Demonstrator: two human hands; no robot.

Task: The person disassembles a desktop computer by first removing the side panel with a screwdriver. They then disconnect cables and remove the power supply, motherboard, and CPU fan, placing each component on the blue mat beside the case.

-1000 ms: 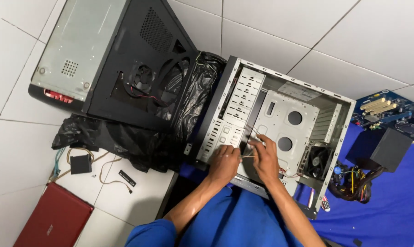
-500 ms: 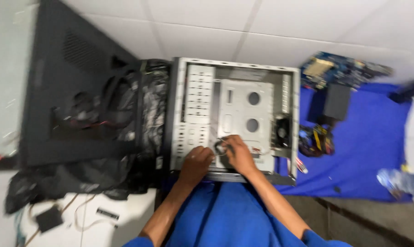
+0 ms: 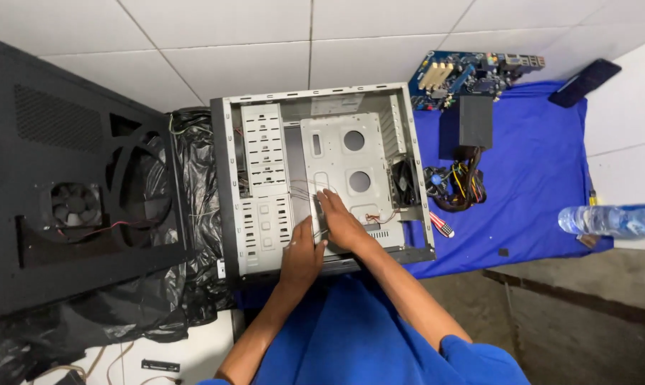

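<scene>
A dark phone (image 3: 585, 82) with a blank black screen lies at the far right corner of the blue cloth (image 3: 536, 185), a clear plastic bottle (image 3: 611, 219) with a pale label lies at the cloth's right edge, and a small black label strip (image 3: 160, 366) lies on the floor.

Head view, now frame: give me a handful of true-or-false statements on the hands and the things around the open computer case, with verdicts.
1. Both hands are inside the open computer case. True: left hand and right hand rest on its metal interior.
2. The motherboard is mounted in the case. False: it lies outside, by the blue cloth.
3. A black side panel with fan lies beside the case. True.
4. The water bottle stands upright. False: it lies on its side.
</scene>
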